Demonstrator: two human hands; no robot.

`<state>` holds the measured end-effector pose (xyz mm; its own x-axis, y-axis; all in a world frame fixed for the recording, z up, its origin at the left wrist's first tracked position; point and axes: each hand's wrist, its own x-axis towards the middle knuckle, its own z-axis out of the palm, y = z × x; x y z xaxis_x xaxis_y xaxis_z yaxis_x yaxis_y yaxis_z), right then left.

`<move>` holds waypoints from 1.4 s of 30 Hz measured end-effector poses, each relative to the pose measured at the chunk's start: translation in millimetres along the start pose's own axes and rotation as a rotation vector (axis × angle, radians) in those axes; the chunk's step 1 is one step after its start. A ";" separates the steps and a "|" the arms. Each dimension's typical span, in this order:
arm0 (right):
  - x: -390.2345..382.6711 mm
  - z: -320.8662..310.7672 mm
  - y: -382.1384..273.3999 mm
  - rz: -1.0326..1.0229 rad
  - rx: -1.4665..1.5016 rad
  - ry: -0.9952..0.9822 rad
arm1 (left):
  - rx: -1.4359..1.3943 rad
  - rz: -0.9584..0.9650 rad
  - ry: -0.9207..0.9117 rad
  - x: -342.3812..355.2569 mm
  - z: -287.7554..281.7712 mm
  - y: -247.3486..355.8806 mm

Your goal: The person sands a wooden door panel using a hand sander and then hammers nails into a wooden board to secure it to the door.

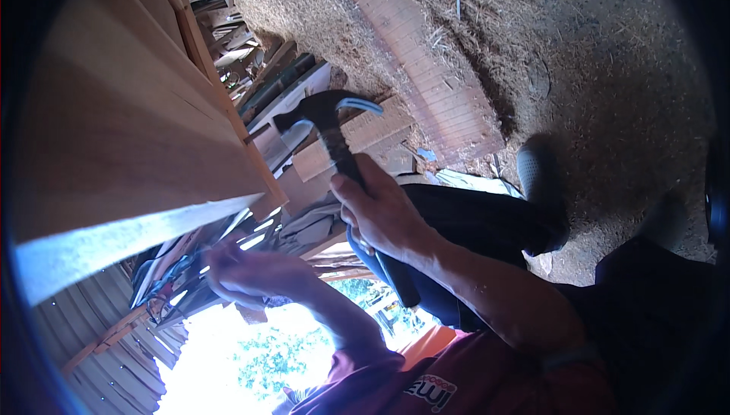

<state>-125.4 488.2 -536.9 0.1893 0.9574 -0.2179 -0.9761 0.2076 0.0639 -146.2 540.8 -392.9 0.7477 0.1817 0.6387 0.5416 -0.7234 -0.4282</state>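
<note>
Red shirt fills the lower edge, closest to the lens. Right hand is clenched around the handle of a claw hammer — head raised, clear of the wood, apart from the big pale plank at left. Left hand sits lower, near the plank's underside, fingers pinched together; I cannot tell what it grips, glare washes it out. I read this as mid-swing on nailing work, hammer cocked back. Next move, by my judgement, calls for a straight drop onto whatever the left fingers steady, with those fingers kept clear. Beyond: stacked offcut boards, a grooved board on sawdust ground, one shoe.
</note>
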 end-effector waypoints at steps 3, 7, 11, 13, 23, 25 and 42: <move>-7.0 5.4 -17.3 0.141 0.254 0.097 | 0.349 0.222 -0.171 25.5 10.8 -47.0; 0.1 7.0 -36.2 0.222 0.467 0.237 | 0.286 0.688 -0.263 26.3 27.0 -73.4; 2.4 0.1 -3.6 0.057 0.099 -0.040 | 0.152 0.807 -0.293 28.0 36.1 -76.4; -5.7 1.0 -26.7 0.217 0.414 0.015 | 0.183 0.828 -0.282 26.4 27.4 -83.7; 1.1 7.0 -22.0 0.181 0.453 0.056 | 0.257 0.818 -0.209 25.7 34.8 -83.9; 4.4 9.2 -23.1 0.227 0.500 0.356 | 0.245 0.768 -0.220 23.3 35.4 -74.7; 9.7 2.4 -26.1 0.169 0.436 0.041 | 0.208 0.726 -0.268 23.8 32.1 -82.5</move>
<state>-97.8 492.5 -538.3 0.0186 0.9782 -0.2069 -0.8553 0.1227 0.5034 -160.8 626.3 -362.9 0.9935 -0.1138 -0.0088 -0.0745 -0.5886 -0.8050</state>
